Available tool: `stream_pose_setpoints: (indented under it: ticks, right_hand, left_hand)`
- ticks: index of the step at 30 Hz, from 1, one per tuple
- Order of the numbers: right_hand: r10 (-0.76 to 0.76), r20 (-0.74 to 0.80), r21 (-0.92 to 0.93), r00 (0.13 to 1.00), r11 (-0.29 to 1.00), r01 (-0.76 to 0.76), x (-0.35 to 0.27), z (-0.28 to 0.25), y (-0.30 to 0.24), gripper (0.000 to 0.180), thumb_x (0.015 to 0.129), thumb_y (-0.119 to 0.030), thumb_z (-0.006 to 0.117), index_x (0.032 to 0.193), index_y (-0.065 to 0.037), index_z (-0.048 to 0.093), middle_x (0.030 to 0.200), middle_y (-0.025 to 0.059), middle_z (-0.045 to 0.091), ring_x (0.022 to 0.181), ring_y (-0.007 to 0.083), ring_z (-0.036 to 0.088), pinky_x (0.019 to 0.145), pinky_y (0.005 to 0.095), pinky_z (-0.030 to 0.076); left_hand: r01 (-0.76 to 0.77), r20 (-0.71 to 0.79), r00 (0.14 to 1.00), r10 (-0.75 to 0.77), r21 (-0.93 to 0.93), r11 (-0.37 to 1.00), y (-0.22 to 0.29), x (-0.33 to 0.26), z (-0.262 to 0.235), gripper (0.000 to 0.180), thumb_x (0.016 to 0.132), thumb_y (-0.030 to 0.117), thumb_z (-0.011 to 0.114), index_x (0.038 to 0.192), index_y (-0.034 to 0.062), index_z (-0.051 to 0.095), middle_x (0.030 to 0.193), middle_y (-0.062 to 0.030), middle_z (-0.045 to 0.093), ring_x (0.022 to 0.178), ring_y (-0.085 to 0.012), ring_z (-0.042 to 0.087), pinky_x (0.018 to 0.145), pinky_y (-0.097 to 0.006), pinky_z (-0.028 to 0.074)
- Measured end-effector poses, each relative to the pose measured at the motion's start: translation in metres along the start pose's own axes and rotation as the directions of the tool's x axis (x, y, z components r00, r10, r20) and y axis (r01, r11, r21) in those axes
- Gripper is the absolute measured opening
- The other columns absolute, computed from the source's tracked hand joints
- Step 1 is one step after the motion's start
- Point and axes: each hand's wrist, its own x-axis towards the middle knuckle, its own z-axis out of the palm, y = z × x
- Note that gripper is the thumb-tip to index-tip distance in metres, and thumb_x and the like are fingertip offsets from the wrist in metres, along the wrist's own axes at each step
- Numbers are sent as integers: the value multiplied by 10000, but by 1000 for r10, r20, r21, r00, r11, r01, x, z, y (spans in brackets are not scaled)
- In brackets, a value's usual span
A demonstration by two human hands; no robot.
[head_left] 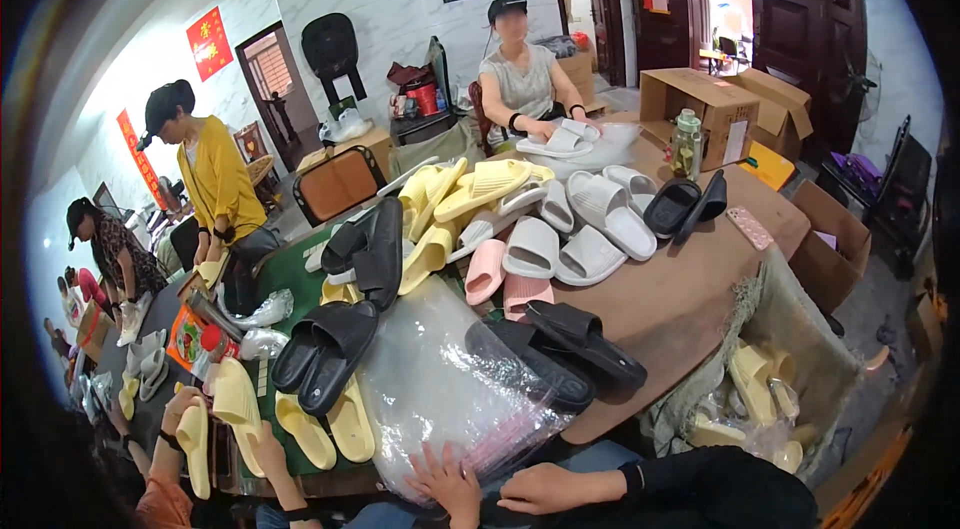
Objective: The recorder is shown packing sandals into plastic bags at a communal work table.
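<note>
My left hand (447, 481) lies with spread fingers on the near edge of a stack of clear plastic bags (420, 369). It holds nothing. My right hand (542, 489) rests beside it at the table's near edge, its fingers curled in and nothing showing in them; its underside is hidden. On the bags' right side sit black slides (585, 341), close ahead of my hands. Another black pair (325, 354) lies to the left, over yellow slippers (352, 421). Farther up is a pile of yellow, white, pink (485, 271) and grey slippers (610, 214).
At left, a neighbour's hands (268, 451) hold yellow slippers. Across the table, a person handles white slippers (560, 141). A glass bottle (686, 144), a phone (750, 227) and cardboard boxes (700, 104) are at the right. A sack (800, 349) with yellow slippers stands near right.
</note>
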Motion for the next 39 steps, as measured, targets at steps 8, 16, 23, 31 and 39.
stream_pose_setpoints:
  ticks: [8, 16, 23, 31, 39]
  right_hand:
    - [53, -40, -9, 998, 999, -53, -11, 3, 12, 270, 897, -280, 556, 780, -37, 575, 688, 150, 583, 659, 342, 585, 585, 433, 472]
    - [80, -40, -61, 996, 995, -83, -8, -13, 14, 269, 917, -298, 537, 805, -54, 559, 698, 125, 561, 678, 319, 580, 580, 409, 464]
    - [95, -37, -89, 995, 991, -98, -13, -11, 19, 260, 918, -282, 538, 792, -55, 541, 683, 124, 547, 663, 308, 572, 568, 407, 461]
    - [69, -76, -66, 995, 995, -74, -15, -14, 14, 252, 918, -278, 548, 813, -49, 565, 688, 124, 559, 671, 305, 580, 585, 393, 473]
    - [73, -60, 12, 996, 997, -72, -16, -11, 15, 265, 925, -278, 540, 810, -39, 555, 690, 142, 548, 689, 317, 570, 597, 409, 460]
  left_hand:
    - [-13, -5, 1000, 13, -34, 999, 2, 2, -3, 490, 792, 235, 599, 1271, 157, 534, 1461, -147, 335, 1373, -430, 186, 1071, -655, 59]
    - [15, 211, 977, -31, 77, 997, 11, 9, -30, 497, 873, 354, 544, 1346, 216, 486, 1466, -119, 343, 1370, -380, 239, 1079, -596, 149]
    - [45, 167, 985, -43, -9, 999, 14, 12, -27, 441, 852, 309, 585, 1278, 200, 557, 1471, -134, 337, 1370, -395, 226, 1081, -613, 131]
    - [-8, 158, 987, 8, 1, 1000, 10, 13, -26, 445, 880, 340, 534, 1296, 183, 538, 1468, -152, 338, 1367, -393, 240, 1083, -612, 126]
    - [-16, 104, 994, 16, 0, 1000, 10, 9, -22, 453, 890, 332, 520, 1317, 180, 516, 1480, -149, 320, 1370, -389, 242, 1087, -600, 137]
